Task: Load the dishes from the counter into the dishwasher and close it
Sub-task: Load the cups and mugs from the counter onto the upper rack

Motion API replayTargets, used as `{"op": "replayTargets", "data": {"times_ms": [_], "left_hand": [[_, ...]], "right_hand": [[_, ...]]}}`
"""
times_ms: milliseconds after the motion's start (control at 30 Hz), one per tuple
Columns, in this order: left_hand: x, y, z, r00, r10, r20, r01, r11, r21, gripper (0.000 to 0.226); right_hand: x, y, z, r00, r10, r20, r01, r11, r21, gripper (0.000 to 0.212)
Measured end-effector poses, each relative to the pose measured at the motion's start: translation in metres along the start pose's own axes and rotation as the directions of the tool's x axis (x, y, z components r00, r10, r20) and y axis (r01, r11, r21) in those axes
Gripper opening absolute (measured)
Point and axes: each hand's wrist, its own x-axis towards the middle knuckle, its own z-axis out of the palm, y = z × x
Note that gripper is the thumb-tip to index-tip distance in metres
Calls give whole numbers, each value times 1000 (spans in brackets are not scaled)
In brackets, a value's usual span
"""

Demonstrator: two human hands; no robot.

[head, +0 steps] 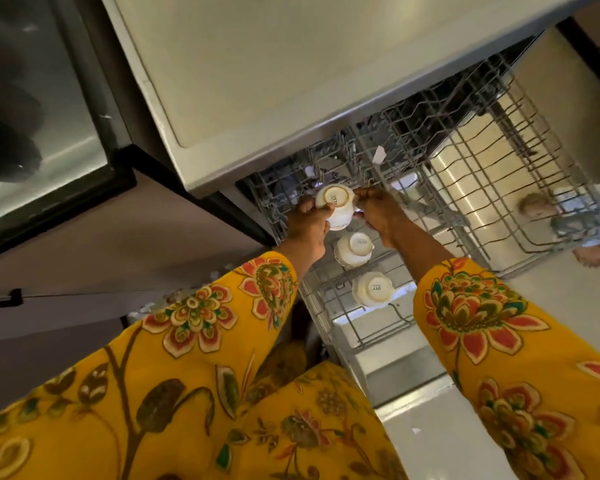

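A white cup (336, 206), turned bottom-up, is being gripped by the left hand (309, 226) and pinched by the right hand (383, 213) over the far-left part of the dishwasher's upper rack (499, 161). Two more upturned cups (354, 252) are being held nearer in that rack.

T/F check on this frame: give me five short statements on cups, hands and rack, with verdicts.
1. Both hands, left and right, hold one cup. True.
2. That cup is upright. False: its base faces up.
3. Two more cups sit in the rack. True.
4. The rack is full. False: most of it is bare wire.
5. The dishwasher is closed. False: the rack is pulled out.
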Motion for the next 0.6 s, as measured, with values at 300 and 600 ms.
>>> {"op": "replayTargets", "data": {"times_ms": [300, 600], "left_hand": [[21, -16, 3, 999, -10, -37, 10, 1000, -4, 38], [30, -25, 4, 998, -28, -61, 28, 1000, 0, 36]], "right_hand": [[23, 22, 5, 1000, 5, -19, -5, 1000, 22, 33], [38, 35, 5, 1000, -9, 12, 8, 999, 51, 24]]}}
